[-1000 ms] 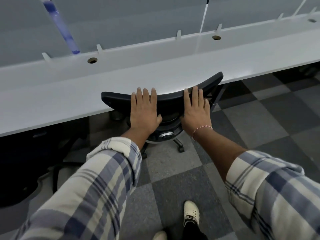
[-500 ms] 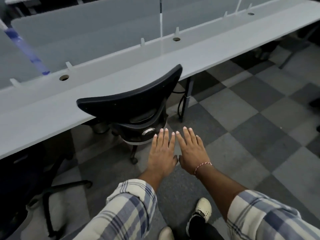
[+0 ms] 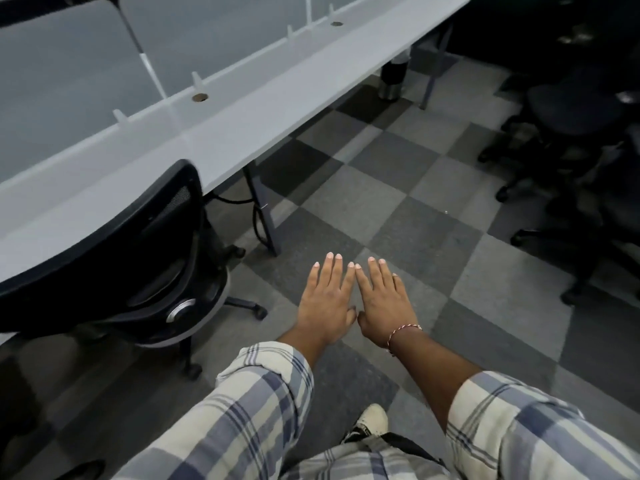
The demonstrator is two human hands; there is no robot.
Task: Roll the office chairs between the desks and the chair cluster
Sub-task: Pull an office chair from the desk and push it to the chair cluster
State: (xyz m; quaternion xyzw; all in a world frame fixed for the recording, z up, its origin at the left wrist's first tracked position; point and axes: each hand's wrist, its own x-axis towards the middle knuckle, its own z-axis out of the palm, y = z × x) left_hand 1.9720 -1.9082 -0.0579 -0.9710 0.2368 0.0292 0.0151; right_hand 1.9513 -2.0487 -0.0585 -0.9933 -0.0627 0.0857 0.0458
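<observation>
A black office chair stands tucked against the long grey desk at the left, its curved backrest facing me. My left hand and my right hand hover side by side over the floor, palms down, fingers straight, holding nothing. Both are well to the right of the chair and touch nothing. A cluster of dark office chairs stands at the far right, partly in shadow.
Checkered grey carpet tiles run between the desk and the chair cluster. A desk leg with hanging cables stands just right of the chair. A metal bin sits under the desk's far end. My shoe shows at the bottom.
Both hands have come off the chair's backrest and drawn back. The view has swung right, so the chair now lies at the left and the chair cluster has come into sight.
</observation>
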